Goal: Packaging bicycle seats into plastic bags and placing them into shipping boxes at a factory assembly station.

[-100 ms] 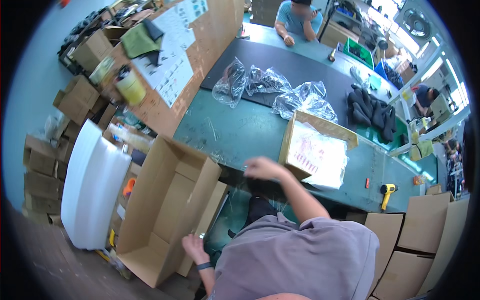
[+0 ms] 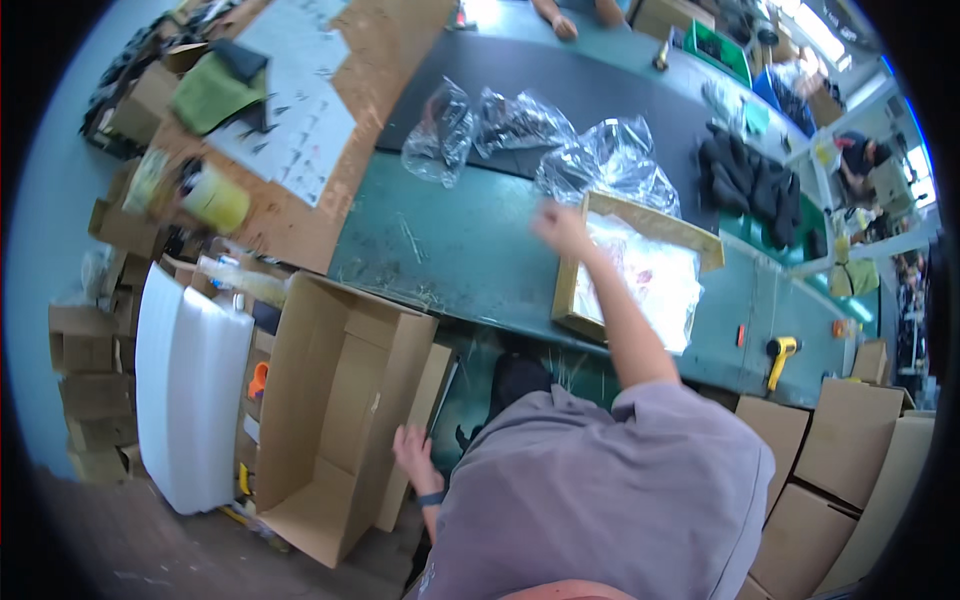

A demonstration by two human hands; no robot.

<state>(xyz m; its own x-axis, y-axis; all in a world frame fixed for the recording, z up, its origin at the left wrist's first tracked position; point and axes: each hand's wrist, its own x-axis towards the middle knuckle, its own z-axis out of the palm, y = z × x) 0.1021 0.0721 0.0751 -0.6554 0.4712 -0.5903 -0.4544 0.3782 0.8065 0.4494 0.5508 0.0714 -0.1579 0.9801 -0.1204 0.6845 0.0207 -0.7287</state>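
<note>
My right hand (image 2: 562,228) is stretched out over the green table, beside the left wall of a shallow cardboard box (image 2: 566,290) and just short of a crumpled clear plastic bag (image 2: 625,165). Its fingers are smeared by motion. The shallow box holds a flat white plastic packet (image 2: 655,285). Lower down, my left hand (image 2: 415,460) has its fingers apart and holds nothing; it is at the right side of a tall open carton (image 2: 335,410), and I cannot tell whether it touches it. The inside of that carton looks bare.
More clear bags with dark contents (image 2: 525,122) lie on a black mat (image 2: 420,75). Black padded pieces (image 2: 750,180), a yellow heat gun (image 2: 782,360) and a hammer (image 2: 661,55) are farther right. White foam sheets (image 2: 190,390) stand left; cartons (image 2: 850,440) are stacked right. Another person's arms (image 2: 565,25) rest opposite.
My right hand has moved away from me, from the table's near edge to beside the shallow box's left wall. The whole view has shifted, and the person opposite is now mostly out of it.
</note>
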